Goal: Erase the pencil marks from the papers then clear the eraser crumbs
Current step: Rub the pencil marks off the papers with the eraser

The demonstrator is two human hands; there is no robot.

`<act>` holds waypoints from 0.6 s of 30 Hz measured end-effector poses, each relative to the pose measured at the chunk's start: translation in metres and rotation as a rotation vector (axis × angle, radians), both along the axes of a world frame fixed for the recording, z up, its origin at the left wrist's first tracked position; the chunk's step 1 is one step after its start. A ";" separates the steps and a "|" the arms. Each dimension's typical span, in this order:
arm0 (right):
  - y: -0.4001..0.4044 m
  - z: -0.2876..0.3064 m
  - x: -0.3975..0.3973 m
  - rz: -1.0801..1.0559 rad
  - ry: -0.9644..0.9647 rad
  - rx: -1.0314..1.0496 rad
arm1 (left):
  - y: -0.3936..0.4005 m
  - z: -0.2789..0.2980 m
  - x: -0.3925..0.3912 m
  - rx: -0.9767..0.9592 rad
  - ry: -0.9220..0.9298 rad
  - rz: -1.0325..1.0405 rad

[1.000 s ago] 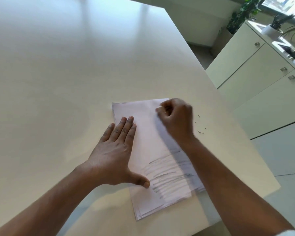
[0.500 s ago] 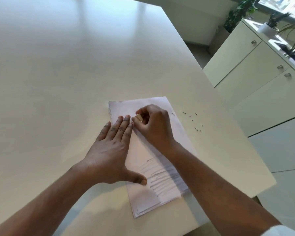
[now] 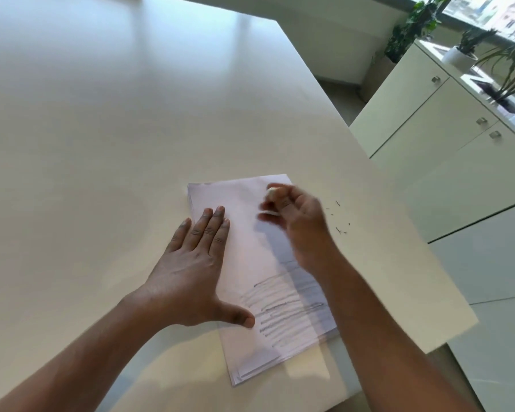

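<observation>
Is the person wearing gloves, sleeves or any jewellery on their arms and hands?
No gloves, rings, watch or bracelets show. The left hand and right hand are bare, and both forearms are uncovered as far as the frame shows. The right hand is motion-blurred, so fine detail there is unclear.

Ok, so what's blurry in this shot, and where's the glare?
Head view: the right hand and the eraser it holds are smeared by motion blur; the left hand, flat on the paper, is sharp. Soft window glare streaks the far table; the right arm shades the pencil marks.
</observation>
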State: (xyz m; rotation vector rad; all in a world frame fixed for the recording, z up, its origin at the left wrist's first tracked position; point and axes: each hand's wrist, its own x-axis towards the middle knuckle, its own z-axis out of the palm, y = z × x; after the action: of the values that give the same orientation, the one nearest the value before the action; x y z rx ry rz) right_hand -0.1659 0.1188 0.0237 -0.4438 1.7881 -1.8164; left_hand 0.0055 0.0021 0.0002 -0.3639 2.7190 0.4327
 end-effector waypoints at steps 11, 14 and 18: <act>0.031 0.005 -0.044 -0.332 -0.085 -0.135 | -0.001 -0.001 -0.001 -0.004 0.016 -0.005; 0.020 -0.010 -0.021 -0.134 -0.227 -0.118 | -0.001 -0.002 0.000 0.001 0.021 -0.002; 0.029 -0.014 -0.037 -0.339 0.043 0.027 | -0.001 -0.003 0.000 0.003 0.038 -0.002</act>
State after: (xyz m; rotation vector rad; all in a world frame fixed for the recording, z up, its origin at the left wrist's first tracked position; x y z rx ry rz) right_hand -0.2031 0.1479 0.0098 -0.1762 2.0112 -2.0158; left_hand 0.0057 0.0012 -0.0026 -0.3559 2.7549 0.4474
